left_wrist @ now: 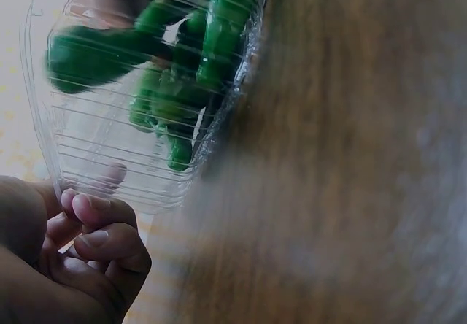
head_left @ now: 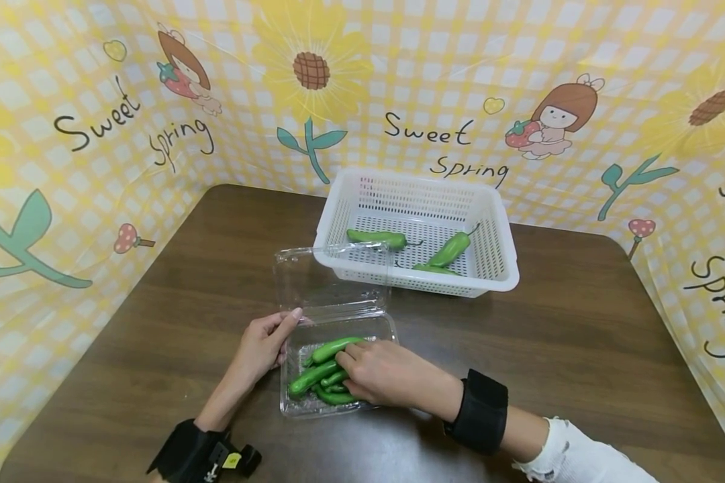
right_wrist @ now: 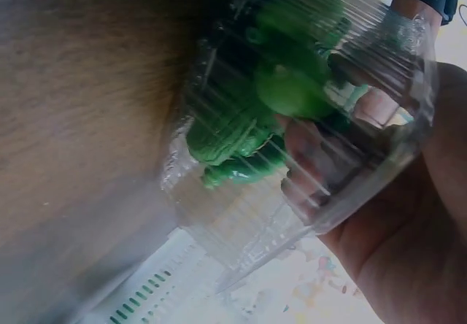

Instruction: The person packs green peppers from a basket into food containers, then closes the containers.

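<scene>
The green peppers [head_left: 323, 372] lie in the clear clamshell tray [head_left: 379, 326] on the table [head_left: 580, 349], long axes running from near-left to far-right. The right hand [head_left: 377, 376] is directly on them, fingers curled round the pile; the left hand [head_left: 262, 345] pinches the tray's left rim

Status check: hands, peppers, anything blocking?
Left hand grips clear plastic clamshell box. Right hand on green peppers inside. White slotted basket behind, clear.
</scene>
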Demonstrator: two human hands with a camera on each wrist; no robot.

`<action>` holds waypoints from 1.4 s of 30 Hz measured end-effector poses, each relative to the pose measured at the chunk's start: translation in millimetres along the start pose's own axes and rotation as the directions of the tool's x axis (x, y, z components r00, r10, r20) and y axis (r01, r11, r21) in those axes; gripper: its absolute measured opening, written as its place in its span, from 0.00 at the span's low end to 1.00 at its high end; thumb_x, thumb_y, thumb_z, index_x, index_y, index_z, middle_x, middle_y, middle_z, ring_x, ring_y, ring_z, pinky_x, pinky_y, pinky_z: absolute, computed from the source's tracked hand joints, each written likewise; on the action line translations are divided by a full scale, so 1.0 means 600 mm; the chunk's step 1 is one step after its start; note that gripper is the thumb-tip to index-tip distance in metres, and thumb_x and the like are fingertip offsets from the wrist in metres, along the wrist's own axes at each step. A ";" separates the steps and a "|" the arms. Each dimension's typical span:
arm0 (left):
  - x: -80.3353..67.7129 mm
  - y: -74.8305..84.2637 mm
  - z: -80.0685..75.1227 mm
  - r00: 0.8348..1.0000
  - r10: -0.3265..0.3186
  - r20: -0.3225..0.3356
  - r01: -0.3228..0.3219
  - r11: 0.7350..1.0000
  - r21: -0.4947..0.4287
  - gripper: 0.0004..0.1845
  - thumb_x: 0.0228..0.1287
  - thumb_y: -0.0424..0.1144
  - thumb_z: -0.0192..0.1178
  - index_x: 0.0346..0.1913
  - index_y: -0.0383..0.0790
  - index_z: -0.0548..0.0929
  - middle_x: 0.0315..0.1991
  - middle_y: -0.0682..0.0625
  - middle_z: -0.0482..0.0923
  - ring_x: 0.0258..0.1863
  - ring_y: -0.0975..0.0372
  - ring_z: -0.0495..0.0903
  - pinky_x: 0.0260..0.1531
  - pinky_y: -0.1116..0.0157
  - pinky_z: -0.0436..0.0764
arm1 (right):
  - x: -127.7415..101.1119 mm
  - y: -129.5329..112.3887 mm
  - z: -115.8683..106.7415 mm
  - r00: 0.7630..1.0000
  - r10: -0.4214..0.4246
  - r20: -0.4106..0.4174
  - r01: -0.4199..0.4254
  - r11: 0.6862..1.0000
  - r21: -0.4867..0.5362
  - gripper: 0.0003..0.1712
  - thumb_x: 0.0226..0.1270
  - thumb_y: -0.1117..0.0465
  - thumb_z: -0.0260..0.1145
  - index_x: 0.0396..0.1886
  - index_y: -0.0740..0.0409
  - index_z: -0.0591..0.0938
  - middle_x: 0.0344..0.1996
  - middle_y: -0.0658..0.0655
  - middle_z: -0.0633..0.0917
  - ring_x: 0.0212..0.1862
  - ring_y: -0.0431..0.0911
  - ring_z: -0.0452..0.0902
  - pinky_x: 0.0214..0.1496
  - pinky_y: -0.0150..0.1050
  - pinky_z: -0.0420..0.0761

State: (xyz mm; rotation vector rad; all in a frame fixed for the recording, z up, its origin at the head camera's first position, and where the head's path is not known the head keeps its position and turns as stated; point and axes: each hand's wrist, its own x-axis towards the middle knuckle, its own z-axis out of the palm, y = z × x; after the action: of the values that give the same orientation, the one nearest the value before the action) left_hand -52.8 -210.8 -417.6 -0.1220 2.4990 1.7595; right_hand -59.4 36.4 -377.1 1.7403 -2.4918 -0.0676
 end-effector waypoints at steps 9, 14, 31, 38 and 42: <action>0.000 0.000 0.001 1.000 -0.009 0.007 0.010 1.000 -0.027 0.22 0.74 0.57 0.52 0.45 0.45 0.88 0.15 0.51 0.66 0.11 0.66 0.65 0.12 0.68 0.70 | -0.007 0.002 0.005 1.000 0.011 -0.016 -0.011 1.000 -0.004 0.14 0.73 0.48 0.60 0.42 0.54 0.78 0.31 0.47 0.80 0.31 0.39 0.78 0.31 0.33 0.81; 0.000 -0.001 0.002 1.000 -0.010 0.004 0.010 0.999 -0.030 0.22 0.74 0.57 0.52 0.45 0.44 0.88 0.15 0.52 0.66 0.11 0.67 0.65 0.11 0.68 0.70 | -0.007 0.002 0.005 1.000 0.012 -0.010 -0.012 1.000 -0.001 0.14 0.73 0.48 0.61 0.42 0.54 0.78 0.32 0.47 0.80 0.31 0.39 0.78 0.32 0.33 0.81; 0.001 -0.002 0.002 1.000 -0.017 0.002 0.017 1.000 -0.016 0.22 0.74 0.58 0.52 0.45 0.46 0.89 0.14 0.52 0.66 0.11 0.66 0.65 0.11 0.67 0.70 | -0.007 -0.002 -0.004 0.999 0.025 0.022 -0.025 1.000 -0.007 0.15 0.73 0.47 0.60 0.42 0.53 0.79 0.32 0.47 0.81 0.33 0.39 0.79 0.33 0.33 0.81; -0.001 0.002 0.002 1.000 -0.002 0.010 0.002 1.000 -0.013 0.21 0.74 0.57 0.52 0.46 0.46 0.88 0.15 0.52 0.66 0.11 0.66 0.65 0.12 0.67 0.70 | -0.009 0.002 -0.009 1.000 0.008 0.004 -0.009 1.000 0.012 0.15 0.73 0.47 0.61 0.41 0.54 0.79 0.32 0.47 0.81 0.32 0.38 0.78 0.33 0.32 0.81; -0.001 0.003 0.001 1.000 -0.003 0.009 0.003 1.000 -0.011 0.21 0.74 0.57 0.52 0.46 0.45 0.88 0.15 0.52 0.66 0.11 0.66 0.65 0.12 0.67 0.70 | -0.010 0.006 -0.015 1.000 0.015 -0.004 -0.014 0.999 0.042 0.16 0.74 0.47 0.60 0.43 0.55 0.79 0.33 0.48 0.82 0.33 0.39 0.80 0.35 0.32 0.82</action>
State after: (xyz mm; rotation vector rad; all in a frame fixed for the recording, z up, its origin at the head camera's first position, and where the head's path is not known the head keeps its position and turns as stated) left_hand -52.2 -209.6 -416.1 -0.1182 2.4816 1.7695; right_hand -59.8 43.3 -368.1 1.7357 -2.5202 -0.0102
